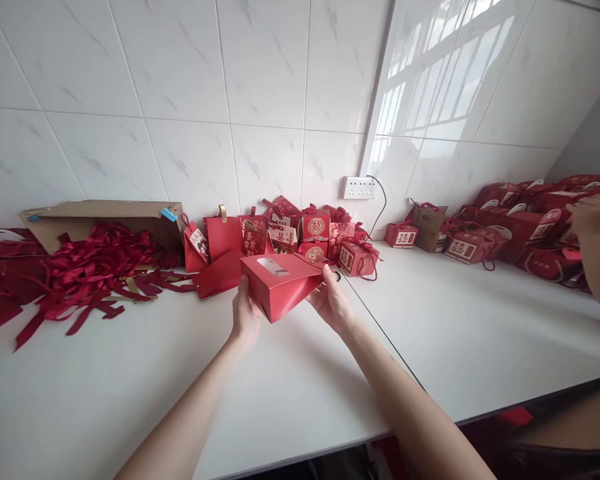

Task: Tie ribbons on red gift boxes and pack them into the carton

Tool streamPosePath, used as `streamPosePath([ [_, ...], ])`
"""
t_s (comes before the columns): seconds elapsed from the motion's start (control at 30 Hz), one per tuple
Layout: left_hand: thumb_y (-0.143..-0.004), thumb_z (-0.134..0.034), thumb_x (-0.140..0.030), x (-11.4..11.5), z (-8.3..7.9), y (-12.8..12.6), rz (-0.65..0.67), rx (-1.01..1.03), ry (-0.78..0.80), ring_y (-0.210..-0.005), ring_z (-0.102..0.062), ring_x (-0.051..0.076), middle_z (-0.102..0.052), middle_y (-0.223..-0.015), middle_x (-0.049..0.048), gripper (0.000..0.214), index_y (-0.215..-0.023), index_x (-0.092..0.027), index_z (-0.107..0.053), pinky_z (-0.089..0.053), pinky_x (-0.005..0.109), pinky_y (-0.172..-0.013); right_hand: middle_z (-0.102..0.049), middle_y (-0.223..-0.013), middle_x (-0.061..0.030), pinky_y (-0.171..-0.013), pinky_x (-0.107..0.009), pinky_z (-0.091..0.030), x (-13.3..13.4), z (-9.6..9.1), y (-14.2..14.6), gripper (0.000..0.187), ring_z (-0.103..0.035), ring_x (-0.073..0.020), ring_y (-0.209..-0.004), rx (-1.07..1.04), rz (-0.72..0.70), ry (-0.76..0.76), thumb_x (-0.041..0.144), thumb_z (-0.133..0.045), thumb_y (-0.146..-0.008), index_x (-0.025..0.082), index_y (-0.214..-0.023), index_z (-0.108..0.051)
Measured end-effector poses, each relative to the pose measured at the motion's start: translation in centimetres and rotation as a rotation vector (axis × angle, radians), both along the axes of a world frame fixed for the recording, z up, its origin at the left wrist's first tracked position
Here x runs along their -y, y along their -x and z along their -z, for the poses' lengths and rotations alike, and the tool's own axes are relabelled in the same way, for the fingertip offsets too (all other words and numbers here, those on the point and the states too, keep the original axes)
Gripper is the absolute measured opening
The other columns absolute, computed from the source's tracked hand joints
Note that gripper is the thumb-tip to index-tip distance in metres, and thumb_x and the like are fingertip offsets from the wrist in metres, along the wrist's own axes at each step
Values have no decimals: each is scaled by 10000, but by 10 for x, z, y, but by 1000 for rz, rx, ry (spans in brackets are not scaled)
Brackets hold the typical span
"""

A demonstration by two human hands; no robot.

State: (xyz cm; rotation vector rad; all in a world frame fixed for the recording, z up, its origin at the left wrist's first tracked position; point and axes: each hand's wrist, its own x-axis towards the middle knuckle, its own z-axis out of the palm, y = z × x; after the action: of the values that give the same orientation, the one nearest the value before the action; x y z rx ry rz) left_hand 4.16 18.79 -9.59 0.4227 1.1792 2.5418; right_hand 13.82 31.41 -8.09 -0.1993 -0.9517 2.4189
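Between my two hands a red paper gift box (293, 293) is held tilted above the white table. A small clear window shows in its top panel, toward the left. My left hand (247, 313) grips the box's left side, with most of its fingers hidden behind it. At the right end, my right hand (334, 300) is closed on the box, its thumb at the top edge and its fingers underneath. Just behind stand a flat red folder (223, 272) and several decorated red gift boxes (316, 228).
An open cardboard box (105, 210) on the left spills red ribbons (95, 267) onto the table (145, 387). Finished-looking red boxes (473, 245) are piled at the right, where another person's hand (597, 223) reaches in. A power strip (359, 187) hangs on the tiled wall.
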Motion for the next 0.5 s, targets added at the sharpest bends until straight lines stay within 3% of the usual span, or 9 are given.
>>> streamPosePath([
  [0.1,-638,-713,-560,2,-2,1,-55,35,-26,-720,-660,155,-713,-854,53,458,-852,-158,-660,-496,224,-588,-698,-745,-8,-603,-202,-572,-2,1,2,174,-661,-107,-631,116,-20,121,338,-588,-867,170,-877,-627],
  [0.23,-636,-725,-534,6,-7,-4,-37,-133,-11,-492,-578,126,-624,-604,18,416,-686,-139,-604,-436,232,-452,-635,-599,-3,-530,-158,-560,-11,6,3,213,-641,-92,-539,262,-55,231,301,-529,-902,152,-763,-588],
  [0.4,-621,-741,-536,7,-9,-8,14,-278,20,-474,-570,139,-528,-529,-16,435,-605,-154,-533,-435,243,-427,-594,-536,14,-435,-138,-528,-15,9,7,235,-594,-80,-443,276,-102,205,305,-492,-905,144,-756,-575],
  [0.5,-628,-726,-539,7,-4,0,-37,-331,43,-481,-567,139,-529,-529,-15,431,-592,-161,-521,-440,247,-430,-572,-521,28,-392,-147,-507,-13,1,4,228,-565,-80,-409,256,-72,167,320,-497,-888,148,-757,-569],
])
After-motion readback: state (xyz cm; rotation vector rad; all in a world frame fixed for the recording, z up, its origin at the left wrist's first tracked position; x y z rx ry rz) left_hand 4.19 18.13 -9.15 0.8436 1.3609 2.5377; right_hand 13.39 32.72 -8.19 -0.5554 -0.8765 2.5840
